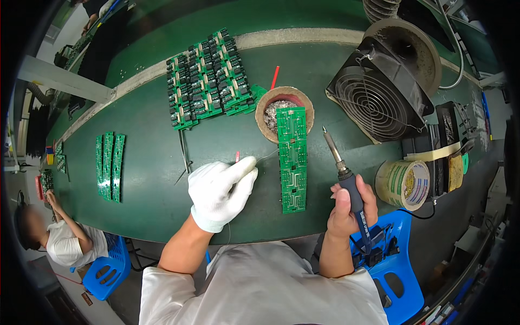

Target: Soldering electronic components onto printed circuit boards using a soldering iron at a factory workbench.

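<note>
My left hand [223, 189], in a white glove, pinches a thin solder wire [267, 156] whose tip points toward a long green circuit board [293, 162]. That board lies lengthwise in front of me, its far end resting over the rim of a round pot [264, 132] with grey metallic scraps inside. My bare right hand [352, 208] is closed around a dark blue soldering iron [353, 195]. The iron's metal tip is raised up and to the left, to the right of the board and apart from it.
Stacked boards with black components [206, 78] stand at the back; several narrow boards [110, 168] lie left. Tweezers [184, 151] lie near my glove. To the right are a black fan [374, 97] and a tape roll [403, 184]. A co-worker [70, 238] sits far left.
</note>
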Demonstrator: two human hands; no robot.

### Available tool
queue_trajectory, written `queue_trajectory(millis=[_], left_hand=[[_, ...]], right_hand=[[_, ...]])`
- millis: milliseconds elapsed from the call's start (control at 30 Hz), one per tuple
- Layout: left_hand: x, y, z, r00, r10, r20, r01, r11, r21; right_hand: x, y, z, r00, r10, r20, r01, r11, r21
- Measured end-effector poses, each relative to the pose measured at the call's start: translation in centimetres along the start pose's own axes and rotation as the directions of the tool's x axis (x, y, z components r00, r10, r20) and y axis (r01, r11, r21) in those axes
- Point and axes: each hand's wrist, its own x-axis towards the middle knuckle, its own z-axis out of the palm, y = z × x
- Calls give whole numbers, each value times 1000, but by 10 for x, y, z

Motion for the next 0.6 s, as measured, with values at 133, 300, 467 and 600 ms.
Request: queue_trajectory(millis=[133, 300, 467, 600], left_hand=[[0, 0, 0, 1000, -10, -2, 10, 1000, 1], [0, 1, 1, 1000, -16, -21, 15, 1000, -9], [0, 0, 0, 1000, -6, -18, 6, 1000, -6], [-1, 0, -1, 1000, -11, -12, 11, 1000, 5]], right_hand=[[0, 0, -1, 1000, -20, 8, 20, 1000, -13], [2, -2, -1, 1000, -23, 13, 23, 1000, -19], [3, -2, -1, 999, -48, 24, 49, 998, -39], [2, -2, -1, 998, -52, 20, 53, 998, -33]])
